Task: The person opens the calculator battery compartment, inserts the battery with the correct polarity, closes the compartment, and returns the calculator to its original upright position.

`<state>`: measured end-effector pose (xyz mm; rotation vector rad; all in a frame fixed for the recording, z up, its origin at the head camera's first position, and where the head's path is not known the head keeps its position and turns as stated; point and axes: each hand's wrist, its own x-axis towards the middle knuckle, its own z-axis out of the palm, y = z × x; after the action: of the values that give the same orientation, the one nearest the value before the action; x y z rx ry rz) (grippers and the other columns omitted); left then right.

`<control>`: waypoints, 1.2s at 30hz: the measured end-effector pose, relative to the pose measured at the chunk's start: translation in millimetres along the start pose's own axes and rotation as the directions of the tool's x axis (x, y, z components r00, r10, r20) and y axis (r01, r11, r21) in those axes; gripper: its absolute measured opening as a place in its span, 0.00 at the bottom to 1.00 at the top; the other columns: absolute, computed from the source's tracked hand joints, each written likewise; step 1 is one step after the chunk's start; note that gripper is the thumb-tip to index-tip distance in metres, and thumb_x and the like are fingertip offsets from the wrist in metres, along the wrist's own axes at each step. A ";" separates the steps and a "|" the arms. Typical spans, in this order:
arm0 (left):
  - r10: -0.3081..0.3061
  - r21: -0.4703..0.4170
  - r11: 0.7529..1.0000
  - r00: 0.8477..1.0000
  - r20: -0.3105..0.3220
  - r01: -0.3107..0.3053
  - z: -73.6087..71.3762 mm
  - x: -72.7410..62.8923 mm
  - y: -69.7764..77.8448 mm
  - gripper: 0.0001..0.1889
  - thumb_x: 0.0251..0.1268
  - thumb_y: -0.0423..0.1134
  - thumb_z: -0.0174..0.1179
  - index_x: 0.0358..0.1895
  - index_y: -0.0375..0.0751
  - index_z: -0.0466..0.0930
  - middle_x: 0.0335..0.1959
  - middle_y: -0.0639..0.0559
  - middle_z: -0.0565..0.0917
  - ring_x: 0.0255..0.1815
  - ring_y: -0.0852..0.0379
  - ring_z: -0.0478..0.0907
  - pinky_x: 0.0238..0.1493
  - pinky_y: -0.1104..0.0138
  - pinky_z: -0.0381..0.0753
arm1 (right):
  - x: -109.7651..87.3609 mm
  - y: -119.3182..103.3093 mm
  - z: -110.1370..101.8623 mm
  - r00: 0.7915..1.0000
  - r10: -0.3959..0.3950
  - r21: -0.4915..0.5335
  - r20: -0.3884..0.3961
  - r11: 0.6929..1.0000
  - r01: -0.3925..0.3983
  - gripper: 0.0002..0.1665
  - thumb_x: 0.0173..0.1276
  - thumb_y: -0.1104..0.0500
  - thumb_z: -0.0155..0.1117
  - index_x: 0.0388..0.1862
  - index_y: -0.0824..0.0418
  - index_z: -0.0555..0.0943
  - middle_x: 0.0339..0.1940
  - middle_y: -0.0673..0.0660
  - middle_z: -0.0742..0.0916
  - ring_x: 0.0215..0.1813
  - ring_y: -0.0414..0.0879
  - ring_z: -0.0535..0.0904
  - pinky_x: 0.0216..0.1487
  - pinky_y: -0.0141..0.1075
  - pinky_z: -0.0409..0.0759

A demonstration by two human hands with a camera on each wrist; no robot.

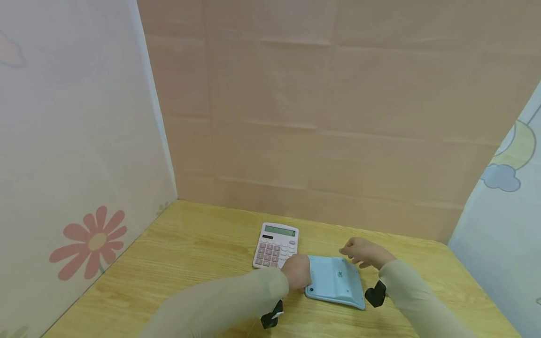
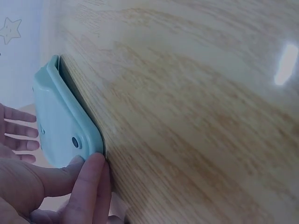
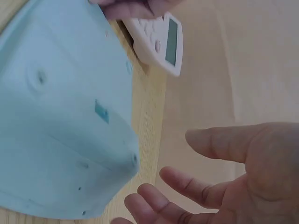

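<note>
the pink calculator [image 1: 274,244] lies face up on the table [image 1: 203,239], a 0 on its display legible only in the head view. to its right, the left hand [image 1: 297,271] hides its fingertips there, but the left wrist view shows thumb and fingers pinching the near left corner of the light-blue calculator [image 1: 327,280], which lies underside up just beside the pink one. farther right, the right hand [image 1: 365,252] is by its far right corner; the right wrist view shows thumb and fingers spread wide, holding nothing, plus small screw holes in the shell. the table has streaky wood grain; the blue back is smooth, round-cornered and raised in a ridge; the brown backdrop [image 1: 338,117] is creased.
</note>
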<state>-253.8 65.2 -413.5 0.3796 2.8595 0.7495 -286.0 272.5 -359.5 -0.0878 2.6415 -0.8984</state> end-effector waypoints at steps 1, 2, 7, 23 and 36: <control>-0.001 -0.008 1.000 1.000 0.004 0.001 0.2 0.0 -0.2 0.08 0.56 0.33 0.67 0.26 0.34 0.78 0.13 0.51 0.75 0.09 0.62 0.70 0.12 0.75 0.65 | -1.6 -2.4 2.2 1.000 0.006 0.004 0.000 1.000 -0.006 0.24 0.73 0.53 0.56 0.54 0.73 0.69 0.51 0.69 0.78 0.52 0.64 0.78 0.48 0.52 0.80; 0.000 -0.012 1.000 1.000 0.005 0.000 0.2 0.0 -0.4 0.08 0.56 0.33 0.67 0.26 0.34 0.78 0.14 0.51 0.75 0.10 0.61 0.71 0.12 0.75 0.65 | -3.2 -4.4 4.4 1.000 0.013 0.012 -0.001 1.000 -0.013 0.23 0.72 0.53 0.57 0.52 0.72 0.70 0.52 0.68 0.78 0.52 0.63 0.78 0.46 0.52 0.81; -0.004 -0.032 0.999 1.000 0.021 0.004 0.3 -0.2 -0.8 0.07 0.57 0.32 0.66 0.29 0.33 0.78 0.15 0.51 0.75 0.11 0.60 0.72 0.13 0.74 0.65 | -7.9 -7.1 16.3 0.998 0.061 0.055 0.006 0.997 -0.062 0.21 0.67 0.56 0.63 0.49 0.70 0.71 0.49 0.65 0.77 0.47 0.57 0.77 0.38 0.48 0.83; 0.063 -0.013 0.998 0.998 -0.002 -0.063 -1.5 -3.2 -3.6 0.07 0.56 0.30 0.66 0.24 0.33 0.78 0.13 0.51 0.74 0.12 0.60 0.70 0.13 0.73 0.63 | -17.1 -15.1 38.6 0.997 0.039 -0.046 -0.069 0.998 -0.042 0.15 0.59 0.69 0.68 0.35 0.67 0.68 0.29 0.60 0.73 0.28 0.48 0.69 0.30 0.40 0.82; 0.039 -0.015 0.999 0.999 -0.001 -0.039 -0.8 -2.1 -3.4 0.09 0.56 0.32 0.67 0.24 0.33 0.79 0.12 0.51 0.74 0.12 0.60 0.70 0.14 0.73 0.64 | -14.1 -18.3 36.7 0.997 0.030 -0.122 -0.071 0.992 -0.039 0.12 0.58 0.69 0.66 0.29 0.65 0.70 0.25 0.60 0.75 0.23 0.46 0.69 0.25 0.37 0.82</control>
<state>-252.6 61.5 -414.3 0.4340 2.8527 0.7777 -261.1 238.9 -371.3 -0.0419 2.7529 -0.7396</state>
